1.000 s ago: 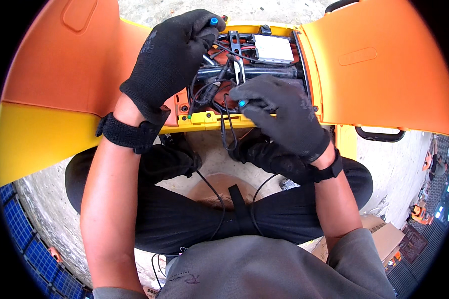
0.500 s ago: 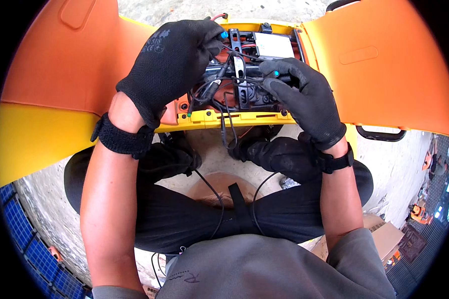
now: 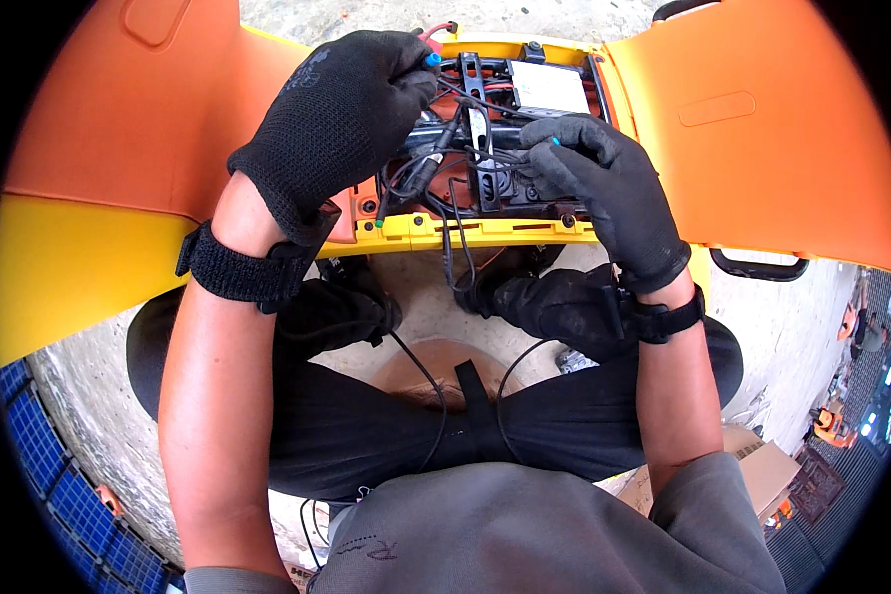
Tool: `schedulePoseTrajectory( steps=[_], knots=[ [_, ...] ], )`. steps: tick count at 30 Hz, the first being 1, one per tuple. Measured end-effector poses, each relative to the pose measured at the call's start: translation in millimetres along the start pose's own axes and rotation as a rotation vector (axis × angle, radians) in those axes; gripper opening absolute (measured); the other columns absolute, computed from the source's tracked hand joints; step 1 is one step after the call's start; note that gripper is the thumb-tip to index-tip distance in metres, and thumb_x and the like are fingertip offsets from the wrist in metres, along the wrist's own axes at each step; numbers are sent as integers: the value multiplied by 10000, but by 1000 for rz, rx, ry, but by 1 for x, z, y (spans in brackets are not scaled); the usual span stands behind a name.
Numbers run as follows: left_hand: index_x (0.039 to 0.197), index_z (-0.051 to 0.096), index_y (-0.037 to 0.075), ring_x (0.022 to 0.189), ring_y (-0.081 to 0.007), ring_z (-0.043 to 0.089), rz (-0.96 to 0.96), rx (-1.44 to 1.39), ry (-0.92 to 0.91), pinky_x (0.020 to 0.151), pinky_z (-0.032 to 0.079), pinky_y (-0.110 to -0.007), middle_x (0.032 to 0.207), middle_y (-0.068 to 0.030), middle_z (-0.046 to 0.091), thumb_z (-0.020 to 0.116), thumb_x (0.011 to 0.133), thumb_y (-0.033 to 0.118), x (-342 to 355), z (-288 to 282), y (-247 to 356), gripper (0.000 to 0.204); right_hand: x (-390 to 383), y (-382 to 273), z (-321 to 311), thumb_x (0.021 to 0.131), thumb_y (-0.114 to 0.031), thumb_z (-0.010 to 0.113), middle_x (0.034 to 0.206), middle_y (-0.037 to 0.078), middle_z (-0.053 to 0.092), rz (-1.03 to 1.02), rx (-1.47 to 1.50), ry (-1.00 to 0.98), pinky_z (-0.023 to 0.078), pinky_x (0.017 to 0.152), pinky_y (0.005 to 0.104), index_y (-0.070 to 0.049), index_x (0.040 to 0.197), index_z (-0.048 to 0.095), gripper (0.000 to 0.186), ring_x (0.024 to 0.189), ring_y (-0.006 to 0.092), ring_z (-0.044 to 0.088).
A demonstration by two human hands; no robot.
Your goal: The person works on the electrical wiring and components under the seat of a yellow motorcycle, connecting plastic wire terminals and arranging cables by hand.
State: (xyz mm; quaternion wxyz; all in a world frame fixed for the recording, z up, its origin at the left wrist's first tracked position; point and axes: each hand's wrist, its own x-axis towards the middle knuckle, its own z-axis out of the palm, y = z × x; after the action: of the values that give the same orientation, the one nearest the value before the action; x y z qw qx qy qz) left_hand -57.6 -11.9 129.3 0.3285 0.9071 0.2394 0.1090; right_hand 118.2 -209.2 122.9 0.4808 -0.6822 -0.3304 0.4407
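Compared with a second ago, we see the right hand (image 3: pixel 609 193) raised from the near edge of the open compartment (image 3: pixel 601 91) to just right of the frame's upper center, while the left hand (image 3: pixel 337 124) has moved only slightly. Its fingers are closed, gripping a blue cable connector (image 3: pixel 433 60) at upper center. The right fingers pinch a smaller blue-tipped connector (image 3: pixel 556 142) (we see only its tip between the gloved fingertips). Between the hands we find black cables (image 3: pixel 426 173) loosely tangled, one loop hanging over the yellow rim (image 3: pixel 525 238). A white-topped box (image 3: pixel 549 89) sits just above the right hand.
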Motion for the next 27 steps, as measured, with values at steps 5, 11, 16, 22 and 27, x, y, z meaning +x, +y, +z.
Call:
schedulePoseTrajectory(
  steps=[5,11,16,22,27],
  knots=[
    [1144,667,-12,818,-250,666,-23,3,-57,790,522,-356,915,-180,706,620,954,189,-1,2,-1,280,0,-1,-4,987,-200,601,1036,56,691,63,143,-72,559,838,265,-32,1171,670,258,926,116,670],
    [1137,677,-6,805,-211,660,-2,-49,-170,790,530,-335,908,-159,701,624,952,168,-1,7,5,259,2,5,0,979,-164,611,1034,59,700,30,133,-24,547,833,256,-21,1176,674,251,928,100,659],
    [1205,652,6,858,-175,662,14,-188,-272,821,542,-314,976,-139,708,607,958,114,-2,12,9,273,1,2,12,951,-120,636,1008,60,715,-85,95,6,532,822,252,-18,1182,683,256,920,91,652],
    [1278,612,20,964,-150,654,54,-315,-315,875,545,-302,1096,-111,697,606,925,65,-4,16,9,356,0,3,17,925,-90,646,1002,70,726,-148,50,20,538,814,258,-26,1167,695,255,909,99,664],
    [1237,632,-3,987,-139,642,-105,-440,-542,886,538,-292,1109,-92,693,632,903,77,-2,1,14,344,1,-1,6,921,-89,648,989,65,723,-24,0,62,546,802,260,-15,1131,691,226,879,115,672]
  ],
)
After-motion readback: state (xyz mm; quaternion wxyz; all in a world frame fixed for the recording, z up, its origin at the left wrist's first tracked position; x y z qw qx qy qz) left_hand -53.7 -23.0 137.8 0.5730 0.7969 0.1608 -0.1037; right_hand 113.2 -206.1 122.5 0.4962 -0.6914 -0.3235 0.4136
